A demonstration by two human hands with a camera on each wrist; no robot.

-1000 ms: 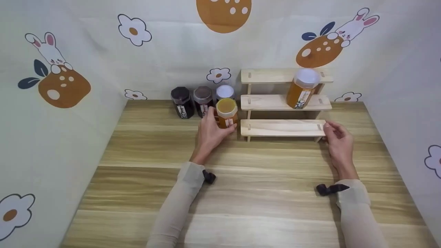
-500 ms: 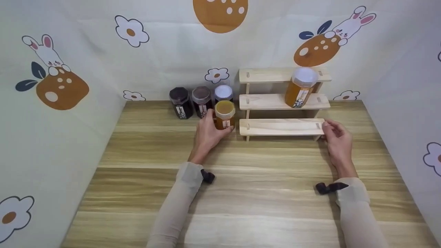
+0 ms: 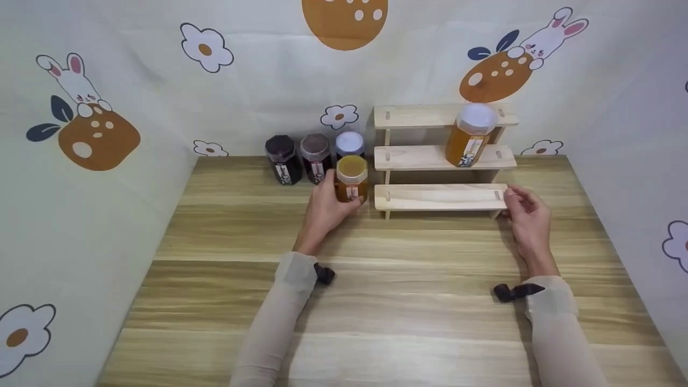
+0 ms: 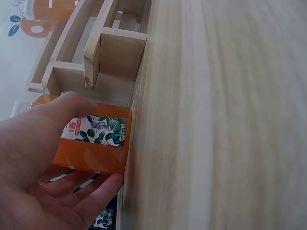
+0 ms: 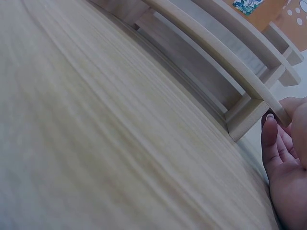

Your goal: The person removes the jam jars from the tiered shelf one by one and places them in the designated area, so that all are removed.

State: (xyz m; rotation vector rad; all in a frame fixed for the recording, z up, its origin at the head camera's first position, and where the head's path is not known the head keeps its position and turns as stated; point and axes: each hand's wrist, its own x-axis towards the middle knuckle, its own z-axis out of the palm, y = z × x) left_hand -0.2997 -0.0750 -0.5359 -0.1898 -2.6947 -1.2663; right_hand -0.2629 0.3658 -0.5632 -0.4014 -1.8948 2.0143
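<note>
My left hand (image 3: 325, 207) grips an amber jar (image 3: 352, 185) with a yellowish lid, just left of the wooden tiered shelf (image 3: 441, 198). In the left wrist view the thumb lies by the printed label of the jar (image 4: 96, 153), with the fingers on its other side; the base looks to be on the table. My right hand (image 3: 529, 220) holds the right end of the lowest board. In the right wrist view the digits of that hand (image 5: 288, 158) are at the board's end, some hidden. Another amber jar (image 3: 470, 142) with a whitish lid stands on the middle tier.
Two dark jars (image 3: 283, 160) (image 3: 317, 158) stand in a row left of the held jar. A white-lidded jar (image 3: 350, 142) is partly hidden behind it. A patterned cloth wall (image 3: 269, 80) closes off the back and sides of the wood-grain table (image 3: 408, 301).
The held jar has shifted slightly left and toward the front, away from the shelf, then stays put. The right hand keeps its place on the board. The head view has shifted slightly.
</note>
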